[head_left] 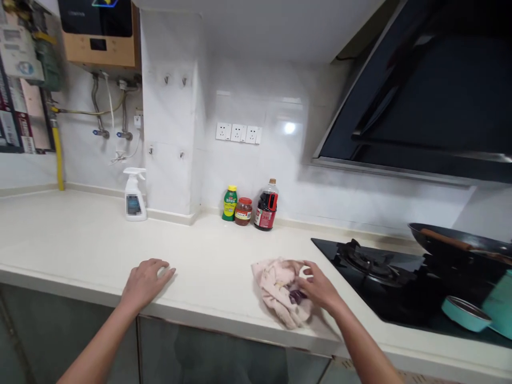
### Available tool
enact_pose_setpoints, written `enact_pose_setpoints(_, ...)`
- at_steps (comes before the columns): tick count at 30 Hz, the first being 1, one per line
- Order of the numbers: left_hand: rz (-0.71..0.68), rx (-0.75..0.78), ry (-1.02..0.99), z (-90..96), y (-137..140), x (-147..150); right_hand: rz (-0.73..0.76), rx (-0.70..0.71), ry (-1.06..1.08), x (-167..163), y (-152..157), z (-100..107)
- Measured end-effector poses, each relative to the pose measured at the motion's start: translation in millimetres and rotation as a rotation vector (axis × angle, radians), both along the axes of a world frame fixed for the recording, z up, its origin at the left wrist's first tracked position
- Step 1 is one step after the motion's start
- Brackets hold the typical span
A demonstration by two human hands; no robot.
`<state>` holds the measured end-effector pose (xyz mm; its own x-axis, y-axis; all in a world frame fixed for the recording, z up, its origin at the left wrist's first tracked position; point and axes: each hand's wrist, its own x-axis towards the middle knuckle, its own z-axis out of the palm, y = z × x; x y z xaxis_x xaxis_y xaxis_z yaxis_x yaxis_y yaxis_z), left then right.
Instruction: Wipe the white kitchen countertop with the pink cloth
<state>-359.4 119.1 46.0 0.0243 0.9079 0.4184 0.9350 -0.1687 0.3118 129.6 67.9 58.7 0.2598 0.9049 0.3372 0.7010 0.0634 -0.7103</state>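
A pale pink cloth lies bunched on the white countertop, close to its front edge. My right hand holds the cloth's right side, fingers curled at its edge. A dark purple piece and small yellowish bits show in the folds; I cannot tell what they are. Well to the left, my left hand rests on the counter near the front edge, fingers loosely stretched and thumb apart, with nothing in it.
Along the back wall stand a green bottle, a red-lidded jar and a dark sauce bottle. A white spray bottle is further left. On the right are a gas hob, a wok and a teal pan, beneath a range hood.
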Motion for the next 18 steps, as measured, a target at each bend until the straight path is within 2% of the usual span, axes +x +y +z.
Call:
enact_pose_setpoints(3,0.001,-0.007,0.003,0.2,-0.7,0.8,-0.121,0.001,-0.089,27.9,-4.2,-1.8)
enact_pose_setpoints(5,0.006,0.005,0.003,-1.1,-0.5,0.9,-0.108,-0.022,-0.145,19.6,-1.2,-7.9)
enact_pose_setpoints(9,0.013,0.014,0.002,-3.7,-1.3,1.3,0.006,-0.165,-0.245,-41.3,5.3,-29.8)
enact_pose_setpoints(12,0.011,0.030,0.005,-4.4,-3.3,2.4,0.104,-0.277,-0.401,-79.5,-2.6,-38.3)
enact_pose_setpoints(15,0.013,0.055,0.005,-5.6,-4.8,3.6,0.293,-0.315,-0.496,-81.3,-6.4,-35.5)
enact_pose_setpoints(18,0.004,0.097,-0.006,-8.6,-5.1,3.8,0.372,-0.368,-0.484,-57.2,14.2,-31.2)
